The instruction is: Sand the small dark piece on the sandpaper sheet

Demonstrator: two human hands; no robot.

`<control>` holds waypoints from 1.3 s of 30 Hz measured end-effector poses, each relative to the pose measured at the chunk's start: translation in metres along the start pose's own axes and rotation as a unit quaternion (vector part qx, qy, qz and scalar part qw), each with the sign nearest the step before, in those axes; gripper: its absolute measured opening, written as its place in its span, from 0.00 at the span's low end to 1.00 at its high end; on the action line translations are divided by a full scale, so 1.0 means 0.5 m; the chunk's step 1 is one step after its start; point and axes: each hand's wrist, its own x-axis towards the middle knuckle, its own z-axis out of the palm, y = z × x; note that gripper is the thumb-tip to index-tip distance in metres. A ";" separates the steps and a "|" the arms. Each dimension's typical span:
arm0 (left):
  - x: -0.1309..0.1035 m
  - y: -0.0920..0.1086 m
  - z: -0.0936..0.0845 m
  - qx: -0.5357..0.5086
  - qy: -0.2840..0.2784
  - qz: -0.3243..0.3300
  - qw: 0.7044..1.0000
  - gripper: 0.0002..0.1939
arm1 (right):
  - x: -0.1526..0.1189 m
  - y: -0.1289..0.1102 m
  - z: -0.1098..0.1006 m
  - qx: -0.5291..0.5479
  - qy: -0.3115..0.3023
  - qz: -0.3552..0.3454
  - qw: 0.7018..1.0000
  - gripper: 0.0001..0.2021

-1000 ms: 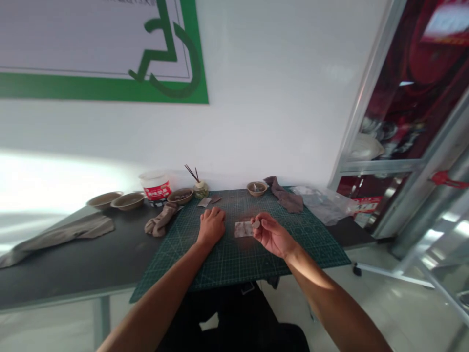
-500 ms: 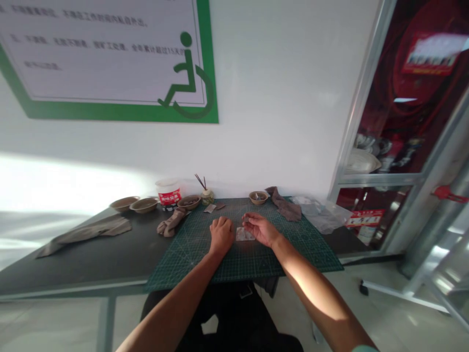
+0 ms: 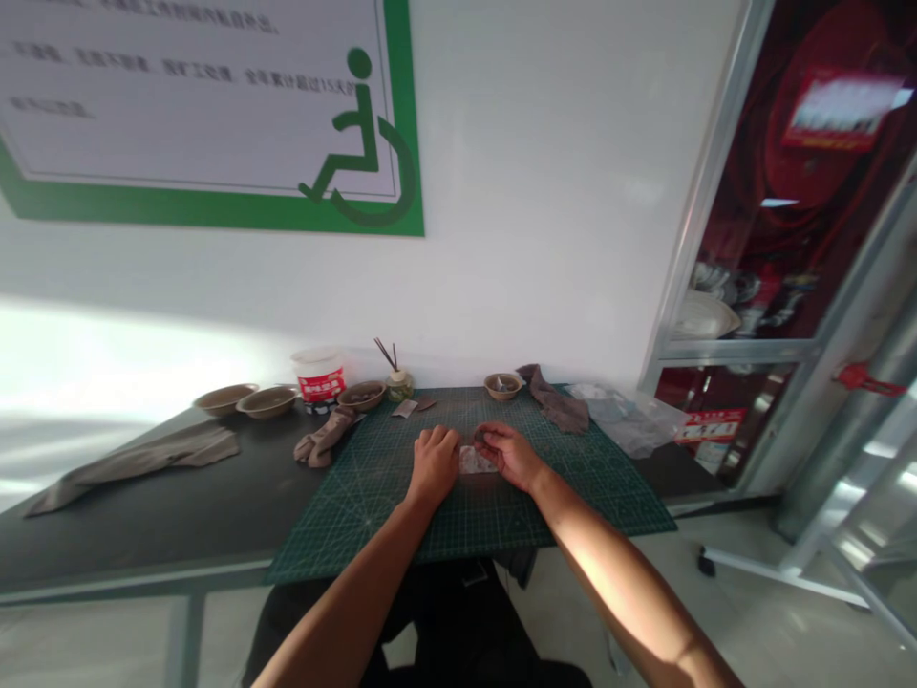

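Observation:
A small pale, patterned flat piece (image 3: pixel 476 461) lies on the green cutting mat (image 3: pixel 401 516) between my hands. My left hand (image 3: pixel 436 462) rests at its left edge, fingers curled down together; whatever they may hold is hidden. On the right side, my right hand (image 3: pixel 507 453) pinches a small dark round object (image 3: pixel 479 435) between thumb and fingers, just above the pale piece.
Behind the mat stand a bowl (image 3: pixel 503 386), a reed diffuser (image 3: pixel 399 384) and a red-and-white bucket (image 3: pixel 319 380). More bowls (image 3: pixel 267 402) and cloths (image 3: pixel 324 438) lie left. A grey cloth (image 3: pixel 555 399) and clear plastic (image 3: pixel 630 420) lie right.
The view has shifted slightly. My right hand has turned a little, and the dark round object now shows in its fingers. My left hand stays beside the pale piece.

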 end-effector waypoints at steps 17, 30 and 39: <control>0.004 -0.008 -0.002 -0.023 -0.009 0.002 1.000 0.14 | 0.002 0.004 0.005 -0.094 0.006 -0.022 0.995 0.15; 0.011 -0.025 0.009 -0.056 0.012 -0.016 0.998 0.14 | 0.001 0.002 0.001 -0.207 0.025 -0.045 0.977 0.15; 0.008 -0.024 0.006 -0.070 0.005 0.000 0.998 0.14 | -0.004 -0.005 0.004 -0.271 0.004 -0.062 0.961 0.14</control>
